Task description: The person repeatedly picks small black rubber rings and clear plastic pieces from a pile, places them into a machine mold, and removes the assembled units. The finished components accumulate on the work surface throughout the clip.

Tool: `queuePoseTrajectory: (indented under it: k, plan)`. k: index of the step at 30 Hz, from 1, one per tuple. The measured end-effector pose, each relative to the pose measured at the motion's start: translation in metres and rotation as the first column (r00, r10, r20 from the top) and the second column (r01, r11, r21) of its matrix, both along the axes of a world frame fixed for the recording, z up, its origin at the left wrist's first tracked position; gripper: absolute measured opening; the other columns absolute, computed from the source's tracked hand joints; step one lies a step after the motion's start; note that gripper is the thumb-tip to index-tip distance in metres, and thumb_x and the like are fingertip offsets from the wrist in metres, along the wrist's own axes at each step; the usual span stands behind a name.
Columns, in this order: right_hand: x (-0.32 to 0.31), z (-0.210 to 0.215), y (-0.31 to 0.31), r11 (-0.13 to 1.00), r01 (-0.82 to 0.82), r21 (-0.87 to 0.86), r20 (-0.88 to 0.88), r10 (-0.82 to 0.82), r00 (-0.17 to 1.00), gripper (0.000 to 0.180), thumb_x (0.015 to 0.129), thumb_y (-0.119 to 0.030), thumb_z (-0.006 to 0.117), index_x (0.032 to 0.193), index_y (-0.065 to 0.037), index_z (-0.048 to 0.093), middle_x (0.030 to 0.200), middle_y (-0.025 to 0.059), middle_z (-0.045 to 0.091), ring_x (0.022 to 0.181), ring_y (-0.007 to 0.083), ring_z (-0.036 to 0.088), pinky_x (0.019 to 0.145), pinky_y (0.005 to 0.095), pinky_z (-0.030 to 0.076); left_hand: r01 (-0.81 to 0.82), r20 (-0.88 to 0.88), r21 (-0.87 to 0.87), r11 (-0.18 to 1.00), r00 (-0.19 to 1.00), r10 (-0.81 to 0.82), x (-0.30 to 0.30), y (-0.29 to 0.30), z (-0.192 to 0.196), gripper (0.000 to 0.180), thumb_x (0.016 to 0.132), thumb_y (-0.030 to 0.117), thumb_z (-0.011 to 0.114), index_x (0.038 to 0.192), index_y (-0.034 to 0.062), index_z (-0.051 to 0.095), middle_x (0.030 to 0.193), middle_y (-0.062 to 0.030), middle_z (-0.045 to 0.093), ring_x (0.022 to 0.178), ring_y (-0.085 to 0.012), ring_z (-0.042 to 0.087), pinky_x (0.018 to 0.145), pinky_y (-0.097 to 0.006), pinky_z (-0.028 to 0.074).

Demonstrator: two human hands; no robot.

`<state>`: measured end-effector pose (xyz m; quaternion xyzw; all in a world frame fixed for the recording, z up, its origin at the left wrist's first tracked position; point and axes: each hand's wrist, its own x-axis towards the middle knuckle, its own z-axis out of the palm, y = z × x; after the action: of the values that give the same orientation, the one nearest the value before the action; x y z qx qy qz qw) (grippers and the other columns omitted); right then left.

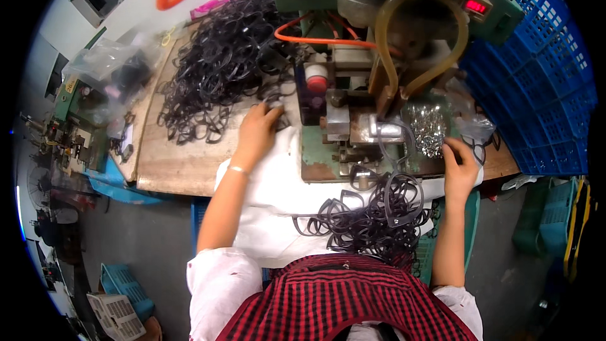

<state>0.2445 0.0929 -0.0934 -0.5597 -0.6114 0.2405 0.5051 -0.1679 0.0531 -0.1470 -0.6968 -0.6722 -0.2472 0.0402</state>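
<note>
My left hand (257, 131) reaches to the right edge of a large heap of black eyeglass frames (218, 57). Its fingers close round a dark frame, slightly blurred. On the other side, my right hand (461, 164) is at the near right corner of a tray of small shiny metal parts (429, 131). Thumb and fingers are bent together there; anything between them is too small to make out. Between my hands stands a green bench machine (325, 155) with a metal fixture (379, 131). A second tangle of black eyeglass frames (379, 215) lies over my lap.
A yellowish hose (464, 25) and an orange tube (328, 42) loop across the machine. Blue plastic crates (530, 82) stack up at the right. White cloth (265, 233) hangs over the table's front edge. Clear plastic bags (104, 63) lie at the far left.
</note>
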Motion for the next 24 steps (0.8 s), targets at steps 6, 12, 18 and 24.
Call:
queuePoseTrajectory:
  k: [6, 12, 18, 24]
  plan:
    - [-0.029, 0.051, -0.012, 0.948, -0.314, 0.041, -0.071, 0.317, 0.946, 0.016, 0.081, 0.001, 0.066, 0.097, 0.001, 0.070, 0.092, 0.0055, 0.068, 0.088, 0.0131, 0.062, 0.082, 0.0258, 0.047, -0.214, -0.135, 0.046, 0.976, 0.967, 0.218, -0.013, -0.007, 0.003, 0.016, 0.080, 0.006, 0.062, 0.096, 0.0056, 0.061, 0.090, -0.0116, 0.060, 0.088, -0.0314, 0.058, 0.073, -0.041, 0.046]
    - [-0.094, 0.078, 0.012, 0.849, -0.526, 0.053, -0.413, 0.498, 0.762, 0.035, 0.076, 0.004, 0.066, 0.108, 0.003, 0.052, 0.092, 0.0068, 0.064, 0.087, 0.0131, 0.062, 0.079, 0.0248, 0.047, -0.189, 0.007, 0.515, 0.836, 0.976, 0.216, 0.005, -0.003, 0.028, 0.008, 0.085, 0.007, 0.061, 0.088, 0.0011, 0.056, 0.087, -0.0130, 0.059, 0.079, -0.0271, 0.057, 0.074, -0.036, 0.045]
    - [-0.098, 0.071, 0.005, 0.857, -0.515, -0.006, -0.505, 0.442, 0.741, 0.055, 0.078, 0.001, 0.068, 0.127, 0.006, 0.044, 0.085, 0.0051, 0.065, 0.085, 0.0083, 0.058, 0.078, 0.0220, 0.045, -0.103, 0.712, 0.653, 0.751, 0.421, -0.562, 0.088, -0.039, 0.134, 0.008, 0.099, 0.009, 0.048, 0.106, 0.0040, 0.045, 0.094, -0.0080, 0.058, 0.078, -0.0141, 0.055, 0.062, -0.025, 0.051]
    - [-0.116, 0.085, -0.021, 0.898, -0.436, -0.053, -0.680, 0.287, 0.675, 0.053, 0.082, 0.003, 0.063, 0.129, 0.009, 0.041, 0.090, 0.0066, 0.067, 0.088, 0.0097, 0.058, 0.083, 0.0218, 0.044, 0.010, 0.548, 0.778, 0.629, 0.480, -0.685, 0.117, -0.004, 0.180, 0.012, 0.096, 0.002, 0.051, 0.106, -0.0024, 0.046, 0.099, -0.0172, 0.062, 0.084, -0.0200, 0.064, 0.070, -0.031, 0.059]
